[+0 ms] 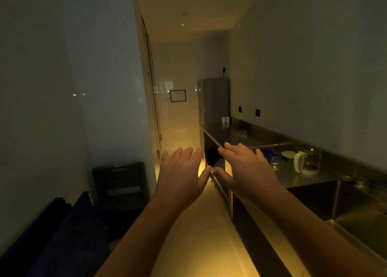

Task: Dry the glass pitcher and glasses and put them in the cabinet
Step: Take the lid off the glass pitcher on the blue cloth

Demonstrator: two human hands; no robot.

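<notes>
My left hand (184,172) and my right hand (243,167) are stretched out side by side in front of me, palms down, fingers straight and spread, holding nothing. On the steel counter (293,176) to the right stands a glass pitcher (311,160) with a white handle. A stemmed glass (275,161) stands just left of it, beside my right hand. Another small glass (243,133) sits farther back on the counter. A blue cloth (267,152) lies behind the stemmed glass.
A steel sink (339,201) opens at the right front. A white plate (288,154) lies near the pitcher. A grey fridge (214,100) stands at the counter's far end. A dark bin (120,182) and dark seats (52,234) stand at the left. The room is dim.
</notes>
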